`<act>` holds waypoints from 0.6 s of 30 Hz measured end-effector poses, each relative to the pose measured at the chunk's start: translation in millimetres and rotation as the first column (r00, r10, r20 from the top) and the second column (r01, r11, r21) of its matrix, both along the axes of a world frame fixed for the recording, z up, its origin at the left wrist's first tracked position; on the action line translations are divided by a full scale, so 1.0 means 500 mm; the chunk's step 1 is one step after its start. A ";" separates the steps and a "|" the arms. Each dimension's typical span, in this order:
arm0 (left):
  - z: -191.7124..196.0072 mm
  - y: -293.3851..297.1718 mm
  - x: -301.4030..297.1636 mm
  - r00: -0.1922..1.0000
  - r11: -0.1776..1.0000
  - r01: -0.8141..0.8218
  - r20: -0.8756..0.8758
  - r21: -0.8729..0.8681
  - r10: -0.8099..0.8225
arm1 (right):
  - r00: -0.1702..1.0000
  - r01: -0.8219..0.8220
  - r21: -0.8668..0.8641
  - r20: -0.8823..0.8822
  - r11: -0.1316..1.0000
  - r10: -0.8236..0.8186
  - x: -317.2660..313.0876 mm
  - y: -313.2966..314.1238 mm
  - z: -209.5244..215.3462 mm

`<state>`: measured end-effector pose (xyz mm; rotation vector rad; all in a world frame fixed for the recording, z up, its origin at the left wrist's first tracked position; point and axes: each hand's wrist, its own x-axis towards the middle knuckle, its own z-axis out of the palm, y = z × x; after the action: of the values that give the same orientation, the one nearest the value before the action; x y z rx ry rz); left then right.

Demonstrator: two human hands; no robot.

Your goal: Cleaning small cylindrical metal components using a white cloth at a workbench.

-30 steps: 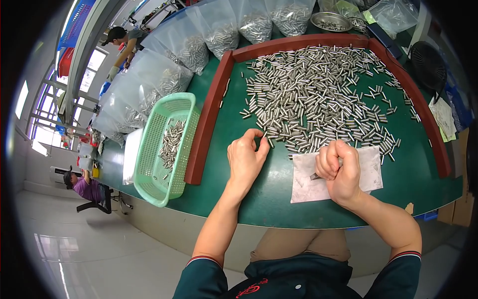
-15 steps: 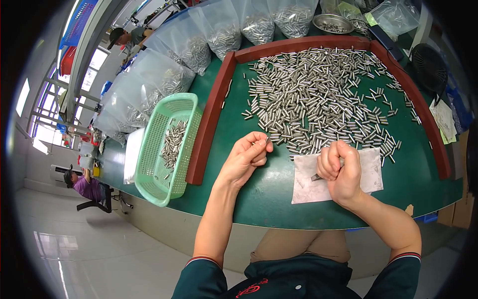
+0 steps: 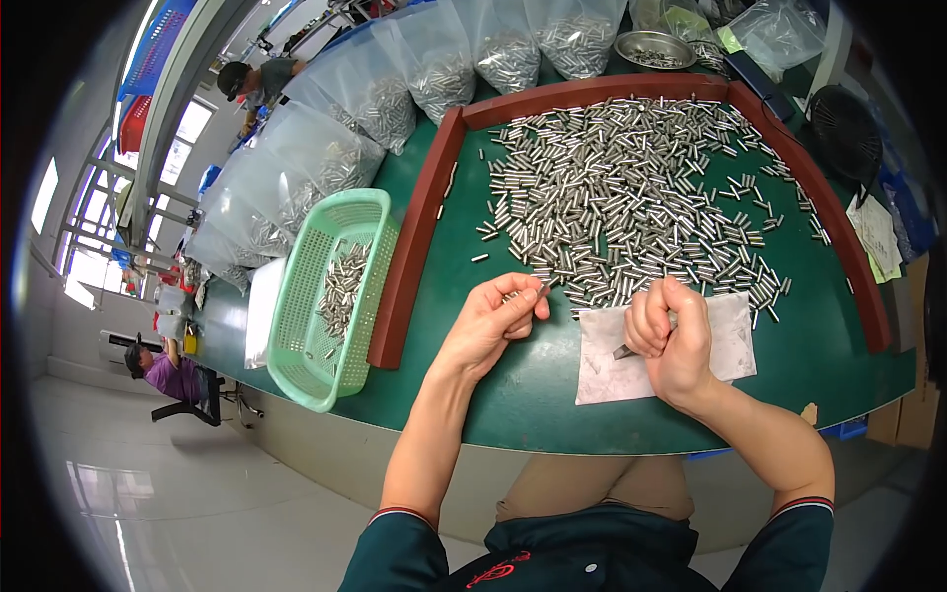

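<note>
My left hand [image 3: 495, 323] is closed in a pinch at the near edge of a heap of short metal pins [image 3: 612, 197]. One small metal pin [image 3: 544, 291] shows at its fingertips; the curled fingers hide whatever else they hold. My right hand [image 3: 675, 340], wrapped in a fist, grips a slim tool whose flat grey tip [image 3: 622, 351] sticks out toward the left. Most of that tool is hidden by the fingers. Beneath the fist lies a smudged white cloth [image 3: 602, 380] on the green table [image 3: 523, 405]. A single pin [image 3: 480, 258] rests apart, left of the heap.
A dark red wooden frame [image 3: 419, 247] borders the heap on three sides. Left of it stands a green plastic basket [image 3: 286, 340] partly filled with pins. Bags of pins [image 3: 441, 79] line the back, beside a metal bowl [image 3: 655, 49]. A black fan [image 3: 846, 133] sits at right.
My left hand has shifted slightly down and right. A lone pin now lies on the table left of the heap. The right fist stays nearly still over the cloth.
</note>
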<state>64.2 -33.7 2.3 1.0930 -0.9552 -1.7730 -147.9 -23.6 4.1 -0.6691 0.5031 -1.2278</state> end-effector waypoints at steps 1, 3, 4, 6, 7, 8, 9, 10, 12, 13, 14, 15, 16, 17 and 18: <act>0.007 0.009 -0.011 0.998 0.999 0.041 0.039 0.019 -0.041 | 1.000 0.001 0.009 -0.002 1.000 -0.001 0.000 0.000 0.000; 0.005 0.026 -0.047 0.951 0.986 0.085 0.307 -0.142 -0.038 | 1.000 -0.005 -0.010 -0.009 1.000 0.005 0.000 -0.002 -0.002; 0.002 0.035 -0.064 0.877 0.951 0.155 0.481 -0.266 -0.008 | 1.000 -0.009 -0.022 -0.010 1.000 0.008 0.000 -0.003 -0.004; 0.018 0.054 -0.097 0.755 0.919 0.268 0.655 -0.290 -0.014 | 1.000 -0.004 -0.029 -0.003 1.000 0.004 0.002 -0.004 -0.004; 0.015 0.060 -0.104 0.686 0.853 0.356 0.726 -0.380 0.037 | 1.000 -0.004 -0.026 -0.001 1.000 0.004 0.001 -0.003 -0.002; 0.011 0.066 -0.111 0.616 0.770 0.447 0.781 -0.454 0.102 | 1.000 -0.004 -0.027 0.010 1.000 0.005 -0.003 -0.002 -0.001; 0.002 0.066 -0.117 0.615 0.709 0.475 0.773 -0.520 0.155 | 1.000 0.030 -0.047 0.009 0.998 -0.029 -0.005 -0.003 0.001; 0.001 0.066 -0.117 0.617 0.708 0.483 0.774 -0.515 0.141 | 0.998 0.063 -0.067 0.008 0.996 -0.062 -0.006 -0.003 0.003; 0.003 0.066 -0.116 0.586 0.729 0.486 0.798 -0.483 0.139 | 0.996 0.089 -0.082 0.005 0.993 -0.089 -0.007 -0.003 -0.001; 0.001 0.066 -0.118 0.595 0.719 0.482 0.790 -0.500 0.151 | 0.996 0.093 -0.078 -0.006 0.993 -0.093 -0.006 -0.001 -0.006; 0.000 0.066 -0.119 0.596 0.719 0.487 0.790 -0.495 0.140 | 0.996 0.087 -0.062 -0.020 0.994 -0.089 -0.006 0.001 -0.008; 0.000 0.067 -0.119 0.593 0.719 0.484 0.792 -0.498 0.149 | 0.995 0.095 -0.057 -0.020 0.994 -0.096 -0.005 0.002 -0.008; 0.000 0.068 -0.119 0.588 0.719 0.481 0.793 -0.501 0.159 | 0.995 0.096 -0.056 -0.035 0.994 -0.098 -0.004 0.004 -0.006; 0.000 0.069 -0.120 0.589 0.718 0.486 0.794 -0.498 0.151 | 0.994 0.097 -0.055 -0.050 0.994 -0.100 -0.004 0.005 -0.005; -0.001 0.070 -0.120 0.588 0.727 0.478 0.795 -0.492 0.152 | 0.995 0.094 -0.051 -0.034 0.994 -0.096 -0.004 0.007 -0.006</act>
<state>4.1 1.4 2.0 1.3119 -2.1397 -0.7874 -149.8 -20.3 1.3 -0.7172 0.5410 -1.3227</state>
